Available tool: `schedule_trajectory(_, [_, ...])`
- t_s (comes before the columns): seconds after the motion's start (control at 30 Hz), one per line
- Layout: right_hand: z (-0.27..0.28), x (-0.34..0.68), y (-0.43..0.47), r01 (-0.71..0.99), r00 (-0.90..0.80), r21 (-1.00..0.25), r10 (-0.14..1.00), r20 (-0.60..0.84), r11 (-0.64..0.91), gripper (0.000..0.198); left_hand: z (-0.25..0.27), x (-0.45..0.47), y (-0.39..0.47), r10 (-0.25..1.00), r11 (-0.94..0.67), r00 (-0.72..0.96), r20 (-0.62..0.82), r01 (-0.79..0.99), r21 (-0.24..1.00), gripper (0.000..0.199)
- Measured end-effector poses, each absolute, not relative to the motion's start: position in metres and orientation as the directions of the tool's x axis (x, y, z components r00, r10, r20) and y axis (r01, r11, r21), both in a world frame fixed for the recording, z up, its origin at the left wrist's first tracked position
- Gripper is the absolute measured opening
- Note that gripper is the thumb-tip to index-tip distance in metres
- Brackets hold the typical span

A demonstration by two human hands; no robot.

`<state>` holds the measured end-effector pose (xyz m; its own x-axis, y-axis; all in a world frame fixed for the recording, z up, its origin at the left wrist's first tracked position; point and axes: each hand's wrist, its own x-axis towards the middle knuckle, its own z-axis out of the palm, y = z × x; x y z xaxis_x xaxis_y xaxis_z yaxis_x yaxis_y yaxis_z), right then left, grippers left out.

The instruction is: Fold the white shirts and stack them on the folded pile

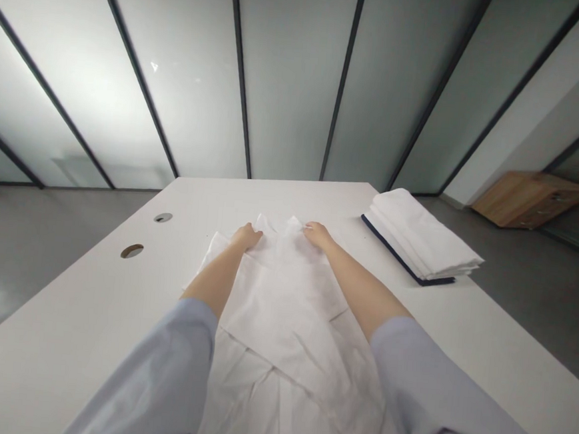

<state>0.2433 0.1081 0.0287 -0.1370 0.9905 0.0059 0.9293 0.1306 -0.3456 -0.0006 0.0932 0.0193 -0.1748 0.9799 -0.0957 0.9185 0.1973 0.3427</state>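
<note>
A white garment (283,297), which looks like a shirt or coat, lies spread over the white table (85,321) and runs down to the bottom edge of the view. Creases and seams show across its lower part. My left hand (248,236) pinches the cloth near the left of its far end. On the other side, my right hand (317,235) has its fingers closed on the far right corner. Between the two hands the far edge rises in two small points. My forearms cover parts of both sides of the garment.
A stack of folded white cloth (419,230) with a dark blue layer (392,250) beneath it sits at the table's right edge. Two round holes (132,251) pierce the tabletop at left. Beyond stand frosted glass panels (290,77) and a wooden cabinet (526,199).
</note>
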Motion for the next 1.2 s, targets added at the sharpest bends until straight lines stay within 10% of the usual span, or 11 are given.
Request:
schedule_trajectory(0.33, [0.014,0.228,0.129,0.924,-0.028,-0.381,0.994,-0.104,-0.014,0.031,0.006,0.003,0.107,0.993,0.120,-0.112,-0.044,0.890,0.440,0.033])
schedule_trajectory(0.5, [0.017,0.242,0.115,0.932,-0.064,-0.340,0.980,0.187,0.125,0.032,-0.002,-0.002,0.093,0.985,-0.007,-0.097,0.144,0.808,0.589,0.031])
schedule_trajectory(0.87, [0.018,0.267,0.085,0.928,-0.248,-0.181,0.901,0.355,0.326,0.045,0.013,-0.003,0.056,0.925,-0.150,0.047,0.377,0.957,0.249,0.047])
schedule_trajectory(1.2, [-0.012,0.238,0.075,0.974,-0.170,-0.154,0.985,-0.022,0.165,0.075,-0.007,0.031,0.064,0.993,-0.114,0.117,-0.018,0.987,0.117,0.077])
